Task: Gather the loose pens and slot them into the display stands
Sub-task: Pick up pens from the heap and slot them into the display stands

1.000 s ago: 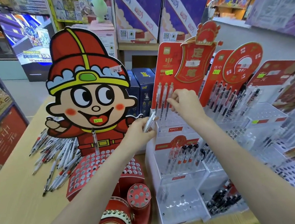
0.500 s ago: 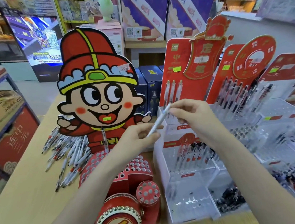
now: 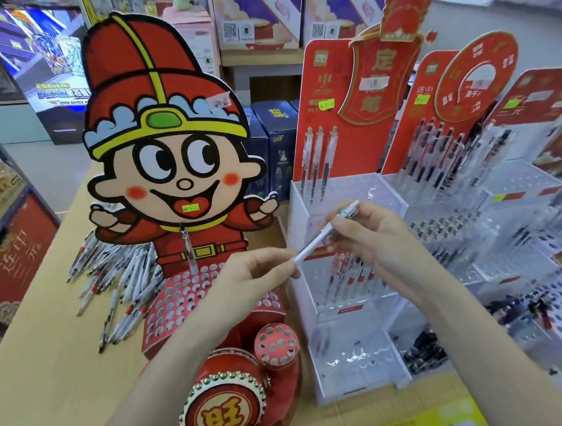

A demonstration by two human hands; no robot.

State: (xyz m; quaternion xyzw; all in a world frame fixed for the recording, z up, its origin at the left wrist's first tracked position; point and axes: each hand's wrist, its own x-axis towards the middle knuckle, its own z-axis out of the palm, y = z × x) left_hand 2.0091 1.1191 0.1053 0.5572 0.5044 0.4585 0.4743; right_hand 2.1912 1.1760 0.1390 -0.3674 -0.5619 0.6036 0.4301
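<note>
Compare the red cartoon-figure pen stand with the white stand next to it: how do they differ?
The cartoon stand has a red perforated top with one pen upright; the white stand has clear stepped tiers holding rows of pens. The cartoon stand's backboard is a character, the white stand's a red card. Both sit on the table.

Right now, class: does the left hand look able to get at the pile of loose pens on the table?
Probably yes. The pile of loose pens lies uncovered on the table, left of the left hand, with nothing between. But that hand pinches the white pen, which it shares with the right hand.

Wooden table [image 3: 34, 383] bears loose pens [image 3: 117, 286] and display stands [image 3: 347, 308].
</note>
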